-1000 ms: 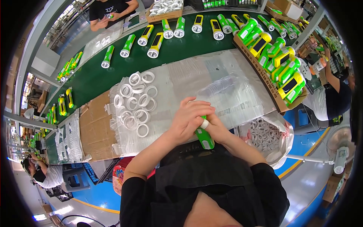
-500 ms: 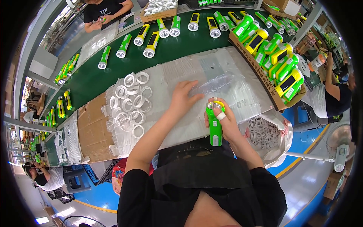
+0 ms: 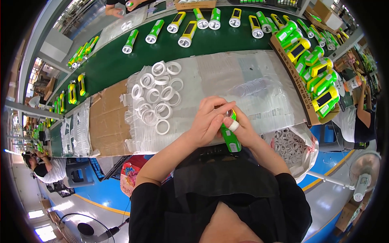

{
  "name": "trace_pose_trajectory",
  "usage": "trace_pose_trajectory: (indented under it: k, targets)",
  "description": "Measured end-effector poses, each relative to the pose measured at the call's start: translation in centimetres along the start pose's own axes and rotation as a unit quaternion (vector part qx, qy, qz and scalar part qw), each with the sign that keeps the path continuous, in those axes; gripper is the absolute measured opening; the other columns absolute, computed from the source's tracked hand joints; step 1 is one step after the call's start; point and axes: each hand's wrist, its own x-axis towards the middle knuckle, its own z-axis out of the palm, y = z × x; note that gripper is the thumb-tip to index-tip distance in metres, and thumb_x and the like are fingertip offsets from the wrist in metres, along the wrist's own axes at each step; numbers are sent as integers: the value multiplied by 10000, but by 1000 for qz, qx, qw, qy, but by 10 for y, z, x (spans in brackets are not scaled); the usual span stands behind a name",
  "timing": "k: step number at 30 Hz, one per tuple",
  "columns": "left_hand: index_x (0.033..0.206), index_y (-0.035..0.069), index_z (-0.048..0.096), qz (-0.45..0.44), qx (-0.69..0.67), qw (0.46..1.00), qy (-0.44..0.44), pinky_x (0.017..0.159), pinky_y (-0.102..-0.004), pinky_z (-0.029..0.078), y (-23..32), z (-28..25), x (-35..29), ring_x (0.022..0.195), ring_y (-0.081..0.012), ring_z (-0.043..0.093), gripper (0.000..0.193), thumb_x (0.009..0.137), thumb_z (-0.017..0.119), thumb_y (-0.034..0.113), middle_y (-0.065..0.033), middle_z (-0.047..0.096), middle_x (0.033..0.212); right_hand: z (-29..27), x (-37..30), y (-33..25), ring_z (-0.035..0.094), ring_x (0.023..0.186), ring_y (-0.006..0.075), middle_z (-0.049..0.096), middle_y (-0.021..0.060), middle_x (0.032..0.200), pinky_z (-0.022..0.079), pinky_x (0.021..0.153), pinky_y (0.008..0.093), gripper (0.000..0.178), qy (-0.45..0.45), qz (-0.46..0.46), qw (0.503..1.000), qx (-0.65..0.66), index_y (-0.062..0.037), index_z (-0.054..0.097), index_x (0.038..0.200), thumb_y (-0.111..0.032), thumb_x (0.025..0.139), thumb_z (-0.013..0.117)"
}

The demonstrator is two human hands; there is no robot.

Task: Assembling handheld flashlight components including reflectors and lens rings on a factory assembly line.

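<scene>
A green flashlight (image 3: 231,139) is gripped in my right hand (image 3: 244,128), its head pointing away from me and its tail toward my lap. White tape wraps the right thumb. My left hand (image 3: 207,121) lies over the flashlight's head with fingers bent together; whatever they may pinch is hidden. A row of overlapping thin clear discs (image 3: 252,87) rests on the plastic-covered cardboard beyond my hands. To the left, several white rings (image 3: 163,110) sit in a loose cluster, some overlapping.
A cardboard box (image 3: 292,77) heaped with green and yellow flashlights stands at right. More flashlights (image 3: 187,34) lie along the green belt (image 3: 105,69). A sack of white rings (image 3: 289,148) hangs by the table's right edge. Across the belt, a co-worker's hands (image 3: 117,11) are visible.
My left hand has moved from beside the clear discs toward me, onto the flashlight's head. The right hand still holds the flashlight. The whole view has shifted a little.
</scene>
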Motion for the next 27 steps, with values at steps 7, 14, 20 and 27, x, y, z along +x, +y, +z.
trace_pose_trajectory:
  k: [7, 14, 20, 27]
  targets:
    - [1139, 33, 634, 0, 12, 999, 43, 951, -425, 350, -14, -12, -14, 1062, -303, 482, 323, 895, 486, 185, -125, 536, 1121, 13, 25, 22, 594, 763, 173, 534, 94, 1086, 495, 680, 326, 353, -35, -30, 999, -18, -60, 435, 1260, -262, 982, 519]
    - [1130, 95, 633, -82, 298, 943, 127, 969, -460, 371, -31, -81, 0, 1177, -330, 477, 394, 786, 708, 272, -127, 537, 1260, 11, 61, -10, 577, 691, 157, 574, 81, 894, 479, 613, 295, 360, -31, -166, 986, -5, -62, 447, 1228, -260, 951, 562]
    - [886, 57, 705, -163, 417, 894, -11, 964, -449, 381, -61, -115, -33, 1169, -338, 497, 217, 752, 774, 213, -109, 563, 1252, 12, 84, 5, 570, 702, 132, 561, 65, 881, 485, 626, 286, 309, -29, -161, 986, -29, -68, 461, 1220, -156, 942, 563]
    - [915, 85, 721, -95, 86, 986, 106, 716, -314, 509, -7, -92, 9, 935, -236, 609, 281, 675, 845, 160, -97, 605, 1081, 18, 88, 8, 567, 739, 108, 572, 55, 934, 492, 643, 259, 341, -45, -152, 986, -45, -42, 455, 1224, -148, 926, 581]
